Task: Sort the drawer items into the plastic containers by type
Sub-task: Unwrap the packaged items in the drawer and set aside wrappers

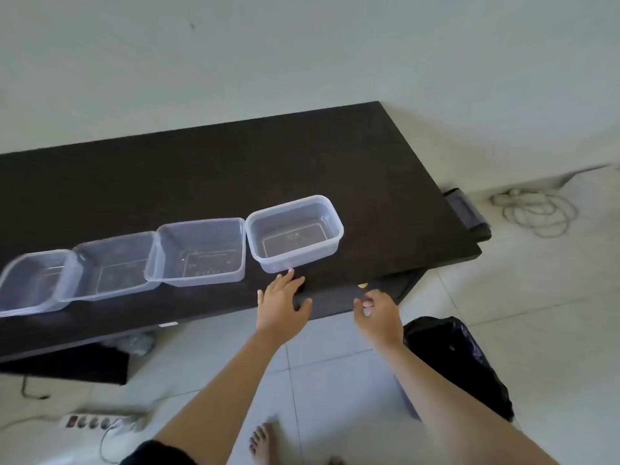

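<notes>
Several clear, empty plastic containers stand in a row along the front of the dark table (pixel 208 162). The rightmost container (pixel 327 209) is the deepest, and a square container (pixel 201 251) sits just left of it. My left hand (pixel 281 302) rests flat on the table's front edge with its fingers spread, one fingertip almost touching the rightmost container. My right hand (pixel 377 312) is at the drawer front (pixel 330 298) under the tabletop, its fingers curled round the front's edge. The drawer shows a narrow gap, with a small yellow item (pixel 363 285) in it; the other contents are hidden.
A black plastic bag (pixel 459 360) lies on the tiled floor to the right of my arm. A power strip (pixel 100 421) with cables lies at lower left, and a coiled cord (pixel 536 209) beyond the table's right end. My bare foot (pixel 261 444) is below.
</notes>
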`<state>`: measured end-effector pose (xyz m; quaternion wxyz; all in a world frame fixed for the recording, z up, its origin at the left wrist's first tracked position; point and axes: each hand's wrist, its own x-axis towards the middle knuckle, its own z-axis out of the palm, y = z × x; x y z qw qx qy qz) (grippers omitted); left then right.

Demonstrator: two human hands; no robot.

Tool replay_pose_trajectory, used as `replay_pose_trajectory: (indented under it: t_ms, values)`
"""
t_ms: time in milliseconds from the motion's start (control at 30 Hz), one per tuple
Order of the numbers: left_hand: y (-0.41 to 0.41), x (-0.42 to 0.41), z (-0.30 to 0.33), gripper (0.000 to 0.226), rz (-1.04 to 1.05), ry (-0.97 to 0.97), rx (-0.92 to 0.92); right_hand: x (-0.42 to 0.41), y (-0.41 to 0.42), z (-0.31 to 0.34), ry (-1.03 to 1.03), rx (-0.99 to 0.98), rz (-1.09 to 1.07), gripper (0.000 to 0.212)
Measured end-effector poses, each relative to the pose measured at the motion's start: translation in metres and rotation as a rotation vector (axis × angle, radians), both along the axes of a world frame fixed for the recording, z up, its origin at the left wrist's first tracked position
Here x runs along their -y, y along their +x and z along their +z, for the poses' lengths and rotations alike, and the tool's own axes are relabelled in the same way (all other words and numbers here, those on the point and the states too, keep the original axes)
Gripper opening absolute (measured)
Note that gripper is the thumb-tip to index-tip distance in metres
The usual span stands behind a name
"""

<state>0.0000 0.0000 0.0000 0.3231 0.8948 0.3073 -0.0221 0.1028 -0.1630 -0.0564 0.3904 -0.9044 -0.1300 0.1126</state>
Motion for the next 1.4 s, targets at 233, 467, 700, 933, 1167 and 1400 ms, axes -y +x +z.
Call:
replay_pose_trajectory:
  t_ms: [233, 467, 700, 933, 1167, 1400]
  values:
    - [0.002, -0.008, -0.039, 0.032, 0.129, 0.135, 0.254, -0.025, 0.018, -0.047, 0.242, -0.105, -0.270, 0.029]
    - [0.006, -0.006, -0.058, 0.025, 0.225, 0.180, 0.397, -0.043, 0.027, -0.071, 0.489, -0.107, -0.452, 0.012]
    - [0.006, -0.005, -0.062, 0.025, 0.231, 0.204, 0.432, -0.045, 0.037, -0.075, 0.543, -0.036, -0.486, 0.037]
    - [0.007, -0.004, -0.062, 0.025, 0.229, 0.227, 0.440, -0.041, 0.037, -0.078, 0.596, -0.067, -0.501, 0.016]
    - [0.005, -0.003, -0.060, 0.025, 0.211, 0.229, 0.433, 0.003, -0.006, -0.080, 0.617, -0.122, -0.558, 0.012]
    - [-0.013, 0.039, -0.058, 0.050, 0.231, 0.177, 0.326, 0.046, -0.045, -0.069, 0.569, -0.097, -0.563, 0.018]
